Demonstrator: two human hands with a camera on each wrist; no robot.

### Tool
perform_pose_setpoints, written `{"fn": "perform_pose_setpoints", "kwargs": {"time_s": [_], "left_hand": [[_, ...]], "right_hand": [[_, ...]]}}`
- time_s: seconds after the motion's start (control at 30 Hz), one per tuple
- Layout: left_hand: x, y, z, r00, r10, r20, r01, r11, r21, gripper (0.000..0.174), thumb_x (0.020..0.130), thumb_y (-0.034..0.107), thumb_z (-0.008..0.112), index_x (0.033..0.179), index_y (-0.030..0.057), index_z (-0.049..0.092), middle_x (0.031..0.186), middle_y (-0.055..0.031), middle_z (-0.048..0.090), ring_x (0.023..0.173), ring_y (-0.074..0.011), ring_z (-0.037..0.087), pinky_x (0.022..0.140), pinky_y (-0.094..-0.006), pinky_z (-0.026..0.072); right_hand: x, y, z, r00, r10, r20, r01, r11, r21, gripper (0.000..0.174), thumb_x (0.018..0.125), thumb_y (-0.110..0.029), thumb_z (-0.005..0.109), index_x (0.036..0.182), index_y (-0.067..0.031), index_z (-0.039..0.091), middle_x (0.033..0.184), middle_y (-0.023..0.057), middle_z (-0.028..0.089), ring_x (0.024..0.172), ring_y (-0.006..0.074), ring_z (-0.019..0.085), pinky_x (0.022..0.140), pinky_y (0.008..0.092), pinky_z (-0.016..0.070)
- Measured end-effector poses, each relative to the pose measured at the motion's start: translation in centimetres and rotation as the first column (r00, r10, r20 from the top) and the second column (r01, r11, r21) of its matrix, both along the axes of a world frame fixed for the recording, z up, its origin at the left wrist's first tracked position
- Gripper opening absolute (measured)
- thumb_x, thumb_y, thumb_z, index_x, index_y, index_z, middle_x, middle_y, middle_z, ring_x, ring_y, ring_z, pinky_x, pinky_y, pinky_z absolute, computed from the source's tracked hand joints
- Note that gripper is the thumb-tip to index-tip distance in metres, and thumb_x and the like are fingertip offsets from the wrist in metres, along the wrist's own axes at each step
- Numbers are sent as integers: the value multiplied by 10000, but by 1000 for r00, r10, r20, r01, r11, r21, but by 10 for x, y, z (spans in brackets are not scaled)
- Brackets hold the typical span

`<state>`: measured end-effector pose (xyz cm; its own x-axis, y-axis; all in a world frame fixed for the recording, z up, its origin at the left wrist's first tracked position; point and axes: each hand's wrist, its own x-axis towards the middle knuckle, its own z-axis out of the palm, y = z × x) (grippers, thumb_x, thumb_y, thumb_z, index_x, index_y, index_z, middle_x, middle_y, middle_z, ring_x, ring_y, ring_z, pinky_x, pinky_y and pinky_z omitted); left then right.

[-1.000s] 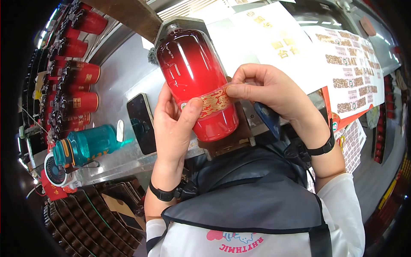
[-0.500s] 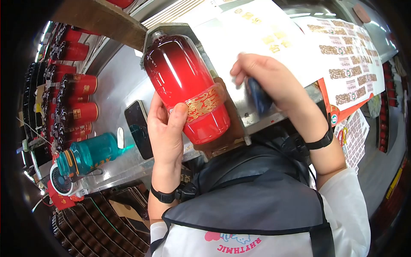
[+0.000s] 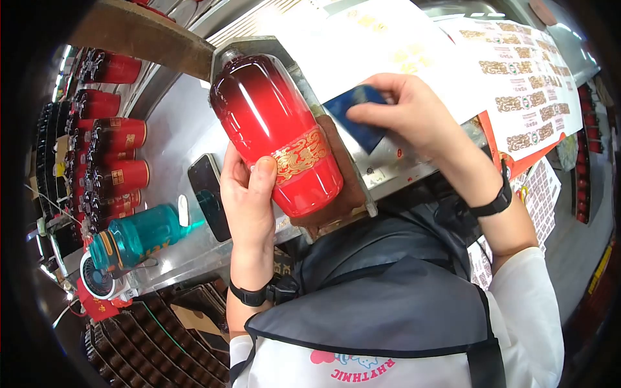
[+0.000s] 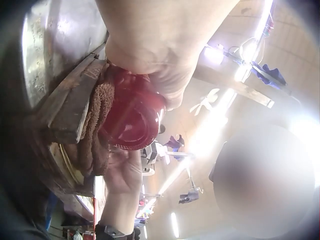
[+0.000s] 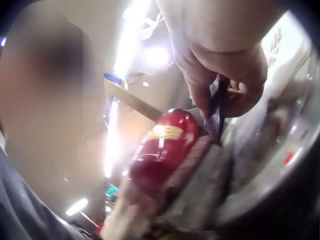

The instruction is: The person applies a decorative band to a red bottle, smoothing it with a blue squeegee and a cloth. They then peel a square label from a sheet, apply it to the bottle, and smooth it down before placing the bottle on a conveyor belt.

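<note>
Here left hand (image 3: 249,194) grips red bottle (image 3: 275,126); blue card (image 3: 356,116) in right hand (image 3: 404,113)

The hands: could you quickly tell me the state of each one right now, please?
Left hand: holds the glossy red bottle with the gold band.
Right hand: pinches a flat dark-blue plastic card.

A teal water bottle (image 3: 139,236) lies beside a dark phone (image 3: 208,194), with rows of red bottles (image 3: 116,155) behind them and label sheets (image 3: 524,84) at the far right.
</note>
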<state>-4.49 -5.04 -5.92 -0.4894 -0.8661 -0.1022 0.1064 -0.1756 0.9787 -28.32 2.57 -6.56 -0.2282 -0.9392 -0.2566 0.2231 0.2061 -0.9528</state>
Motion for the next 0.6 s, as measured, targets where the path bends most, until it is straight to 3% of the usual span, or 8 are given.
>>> {"fn": "perform_pose_setpoints", "kwargs": {"time_s": [0.1, 0.17, 0.27, 0.3, 0.4, 0.47, 0.53, 0.6], "left_hand": [[0, 0, 0, 1000, 5, -5, -5, 1000, 13, 524, 910, 230, 721, 1335, -10, 532, 1238, -107, 647, 1127, -163, 612, 1011, -328, 466], [1, 0, -3, 1000, 5, -15, -5, 1000, 23, 524, 910, 229, 719, 1336, -11, 531, 1239, -106, 646, 1127, -163, 612, 1011, -326, 465], [2, -3, -4, 999, -8, -40, 9, 1000, 27, 527, 908, 228, 719, 1338, -11, 529, 1240, -104, 647, 1127, -163, 612, 1011, -325, 463], [3, -3, -4, 999, -13, -42, 15, 999, 30, 530, 906, 227, 720, 1339, -11, 529, 1240, -103, 648, 1127, -163, 612, 1012, -326, 463], [6, -5, -8, 998, -21, -64, 24, 998, 51, 537, 903, 232, 724, 1339, -12, 528, 1239, -102, 649, 1124, -165, 614, 1012, -329, 464], [4, -4, -6, 998, -20, -59, 23, 999, 43, 536, 902, 233, 724, 1337, -13, 529, 1239, -103, 650, 1124, -166, 615, 1012, -330, 465], [4, -4, -6, 998, -10, -54, 12, 999, 43, 535, 902, 234, 725, 1335, -13, 530, 1239, -104, 650, 1123, -168, 617, 1012, -330, 466], [5, -5, -8, 997, -30, -65, 33, 998, 49, 533, 903, 235, 724, 1332, -14, 530, 1238, -105, 650, 1124, -170, 618, 1012, -330, 467]], "right_hand": [[1, 9, 7, 999, -50, 6, 51, 998, -34, 225, 843, -88, 760, 1020, 42, 708, 853, 51, 714, 738, 95, 649, 695, 241, 529], [18, 11, 18, 997, 36, 65, -19, 968, -251, 218, 856, -102, 748, 1019, 38, 709, 846, 44, 716, 716, 90, 647, 664, 241, 525], [-7, 9, 2, 992, 83, -95, -82, 997, 12, 236, 912, -75, 715, 1113, 38, 667, 954, 20, 697, 866, 49, 626, 785, 210, 523], [-10, 10, 4, 994, 78, 80, -75, 996, -43, 253, 923, -97, 710, 1134, 31, 657, 953, 18, 696, 858, 48, 625, 780, 213, 524], [11, 13, 17, 973, 146, 176, -113, 976, -184, 260, 934, -114, 697, 1147, 26, 652, 944, 16, 697, 824, 51, 631, 754, 210, 529], [6, 8, -1, 985, 142, 95, -120, 972, -202, 243, 944, -112, 686, 1146, 18, 654, 952, 16, 697, 821, 46, 631, 753, 202, 528], [-5, 8, -2, 997, 79, 7, -78, 996, -37, 237, 948, -105, 683, 1148, 18, 653, 964, 18, 698, 846, 43, 626, 760, 196, 517], [5, 10, 1, 996, 33, 87, -21, 991, -133, 217, 948, -112, 682, 1127, 8, 657, 916, 3, 686, 793, 29, 607, 692, 182, 498]]}}
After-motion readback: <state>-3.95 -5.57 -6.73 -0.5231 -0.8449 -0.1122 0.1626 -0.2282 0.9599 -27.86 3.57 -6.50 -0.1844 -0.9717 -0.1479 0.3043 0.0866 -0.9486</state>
